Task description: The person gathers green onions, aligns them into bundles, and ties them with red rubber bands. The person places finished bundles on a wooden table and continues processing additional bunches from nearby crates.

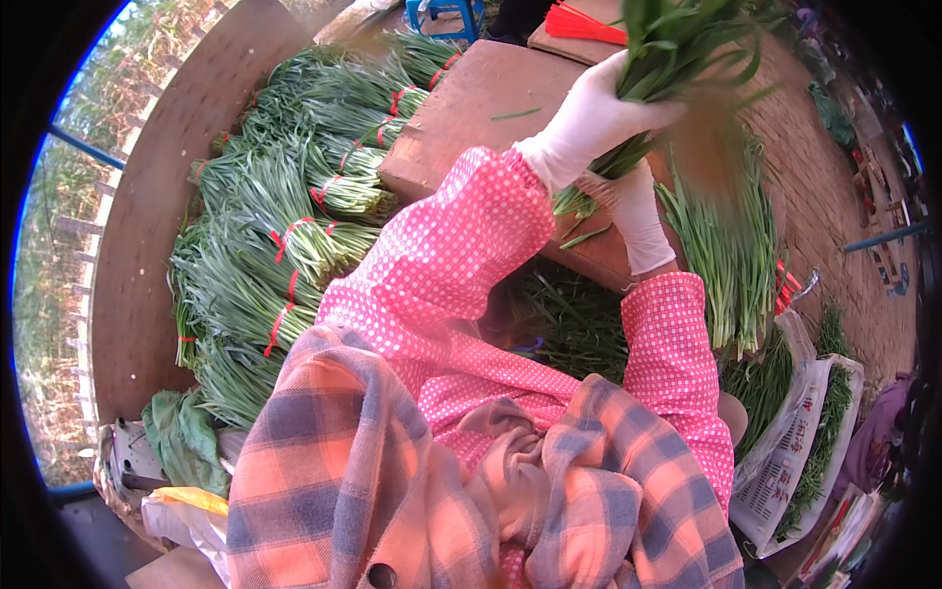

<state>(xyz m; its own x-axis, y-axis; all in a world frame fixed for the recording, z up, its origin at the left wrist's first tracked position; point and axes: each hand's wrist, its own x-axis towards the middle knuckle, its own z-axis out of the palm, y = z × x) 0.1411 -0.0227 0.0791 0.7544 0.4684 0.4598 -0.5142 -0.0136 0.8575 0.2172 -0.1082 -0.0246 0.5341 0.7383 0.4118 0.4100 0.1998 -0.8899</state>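
Note:
My left hand (596,110), in a white glove, is closed around the leafy part of a bunch of garlic chives (666,51). Lower on the same bunch, my gloved right hand (629,202) grips near the pale stem ends. These stems hang just over a brown wooden board (471,110), where a few loose leaves lie. Right of my right hand is a pile of untied garlic chives (717,243), its stems pointing towards me. Part of the held bunch is blurred, and a brownish smear hides some leaves beside it.
Many chive bundles tied with red bands (294,243) are stacked at left against a plywood panel (147,243). Red ties (581,26) lie on a board at the far side, near a blue stool (445,18). A white plastic crate (780,442) holding greens stands at lower right.

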